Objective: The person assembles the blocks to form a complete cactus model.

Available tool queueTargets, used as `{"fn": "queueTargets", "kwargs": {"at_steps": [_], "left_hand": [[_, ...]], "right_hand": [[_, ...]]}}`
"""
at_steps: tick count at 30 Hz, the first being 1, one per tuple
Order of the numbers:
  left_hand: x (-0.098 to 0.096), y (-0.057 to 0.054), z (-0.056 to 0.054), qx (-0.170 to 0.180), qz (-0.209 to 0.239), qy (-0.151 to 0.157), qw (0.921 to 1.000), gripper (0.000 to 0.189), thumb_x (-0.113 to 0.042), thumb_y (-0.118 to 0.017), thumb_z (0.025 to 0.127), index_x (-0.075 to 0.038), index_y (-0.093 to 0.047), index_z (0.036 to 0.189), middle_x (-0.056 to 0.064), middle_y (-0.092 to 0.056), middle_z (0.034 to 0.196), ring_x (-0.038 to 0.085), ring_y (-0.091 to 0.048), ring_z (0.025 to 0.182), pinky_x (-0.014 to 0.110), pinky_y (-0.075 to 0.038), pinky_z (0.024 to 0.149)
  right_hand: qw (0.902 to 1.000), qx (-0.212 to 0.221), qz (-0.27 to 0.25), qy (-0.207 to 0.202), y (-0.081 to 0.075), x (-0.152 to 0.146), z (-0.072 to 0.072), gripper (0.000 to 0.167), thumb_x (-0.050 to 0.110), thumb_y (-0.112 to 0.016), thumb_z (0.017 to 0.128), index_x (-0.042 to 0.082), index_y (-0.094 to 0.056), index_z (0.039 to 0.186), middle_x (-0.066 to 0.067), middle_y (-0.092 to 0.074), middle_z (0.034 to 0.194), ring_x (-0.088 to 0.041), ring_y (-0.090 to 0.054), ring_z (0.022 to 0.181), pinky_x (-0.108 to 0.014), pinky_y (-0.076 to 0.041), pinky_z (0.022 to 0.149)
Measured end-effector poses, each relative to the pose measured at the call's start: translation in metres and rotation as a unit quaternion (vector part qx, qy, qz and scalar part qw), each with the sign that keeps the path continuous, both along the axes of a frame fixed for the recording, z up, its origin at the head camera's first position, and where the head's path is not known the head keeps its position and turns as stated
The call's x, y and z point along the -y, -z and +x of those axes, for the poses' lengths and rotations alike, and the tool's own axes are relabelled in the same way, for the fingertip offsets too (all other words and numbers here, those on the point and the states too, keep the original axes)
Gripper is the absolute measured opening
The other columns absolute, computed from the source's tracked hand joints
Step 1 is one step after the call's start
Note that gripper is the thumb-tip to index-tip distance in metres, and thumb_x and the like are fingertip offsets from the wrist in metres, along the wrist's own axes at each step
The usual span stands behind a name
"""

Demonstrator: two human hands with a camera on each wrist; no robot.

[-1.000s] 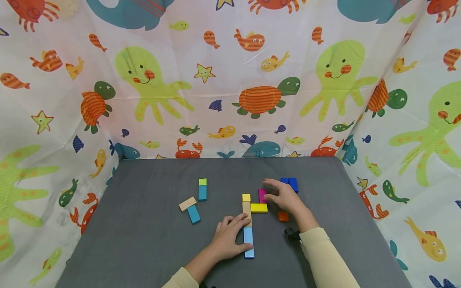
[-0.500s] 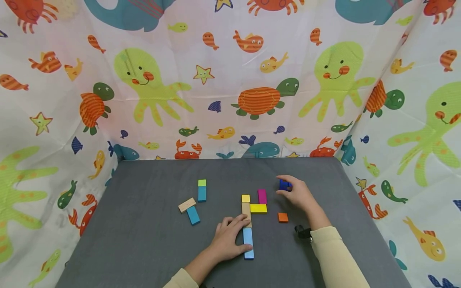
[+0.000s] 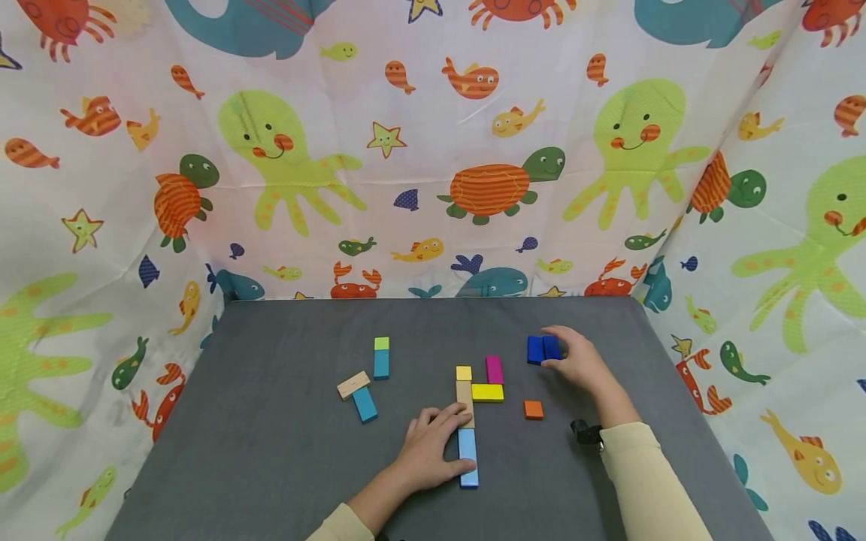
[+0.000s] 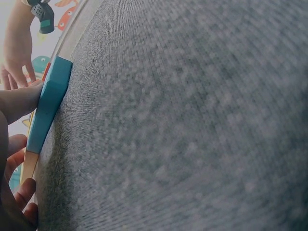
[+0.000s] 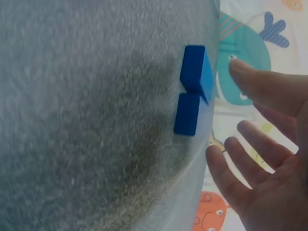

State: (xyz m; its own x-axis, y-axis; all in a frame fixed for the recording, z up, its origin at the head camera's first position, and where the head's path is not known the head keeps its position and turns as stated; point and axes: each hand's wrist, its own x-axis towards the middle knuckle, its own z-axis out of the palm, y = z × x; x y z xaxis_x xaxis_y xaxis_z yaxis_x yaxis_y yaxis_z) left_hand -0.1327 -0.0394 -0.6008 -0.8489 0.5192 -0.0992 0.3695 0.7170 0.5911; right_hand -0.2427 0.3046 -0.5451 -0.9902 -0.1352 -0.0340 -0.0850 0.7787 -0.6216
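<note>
My left hand rests along a line of wooden blocks. Its fingertips touch the upright tan block, and the thumb lies on the light blue block below. A yellow cube tops this line; a yellow bar juts right, with a magenta block standing off its far side. My right hand is at two dark blue blocks, left and right, with thumb and fingers spread. In the right wrist view a gap shows between the hand and these blocks.
An orange block lies between the line and my right sleeve. On the left are a green cube against a blue block, and a tan block touching another blue one. A sea-animal curtain borders the grey tabletop.
My right hand has moved right, from beside the magenta block over to the dark blue blocks, then to their right side. My left hand has stayed in place.
</note>
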Motion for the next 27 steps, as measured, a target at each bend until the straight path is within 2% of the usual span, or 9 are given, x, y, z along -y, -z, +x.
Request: {"fn": "queueTargets", "kwargs": {"at_steps": [5,8,13,27], "left_hand": [[0.001,-0.001,0.000,0.004,0.001,0.000,1.0000,0.077,-0.061,-0.076,0.091,-0.033,-0.051,0.158,-0.014,-0.037,0.168,0.025,-0.038,0.141,0.052,-0.036,0.106],[0.002,-0.002,-0.001,0.005,0.001,0.000,1.0000,0.077,-0.061,-0.076,0.091,-0.033,-0.050,0.158,-0.014,-0.037,0.168,0.025,-0.038,0.141,0.052,-0.035,0.107],[0.002,-0.002,-0.001,0.005,0.001,0.001,1.0000,0.077,-0.062,-0.075,0.091,-0.034,-0.050,0.158,-0.013,-0.037,0.169,0.025,-0.038,0.141,0.053,-0.036,0.107],[0.000,-0.001,0.000,0.007,0.000,0.002,1.0000,0.077,-0.063,-0.074,0.091,-0.035,-0.050,0.158,-0.015,-0.036,0.169,0.024,-0.038,0.141,0.051,-0.036,0.108]], "right_hand": [[0.9998,0.019,0.007,-0.006,0.005,-0.009,-0.008,0.075,0.005,-0.083,0.090,0.000,-0.047,0.156,-0.030,-0.036,0.164,-0.055,-0.035,0.149,-0.070,-0.030,0.118],[0.9994,0.035,0.005,-0.007,0.008,-0.012,-0.011,0.079,0.002,-0.083,0.089,0.000,-0.045,0.157,-0.030,-0.033,0.166,-0.055,-0.030,0.152,-0.071,-0.026,0.120],[0.9983,0.057,0.004,-0.012,0.012,-0.015,-0.014,0.080,0.001,-0.081,0.089,0.003,-0.043,0.159,-0.030,-0.031,0.167,-0.056,-0.028,0.152,-0.073,-0.025,0.119],[0.9975,0.065,0.025,-0.013,0.016,-0.013,-0.016,0.064,0.001,-0.073,0.096,0.004,-0.048,0.155,-0.034,-0.039,0.161,-0.058,-0.039,0.144,-0.073,-0.031,0.116]]}}
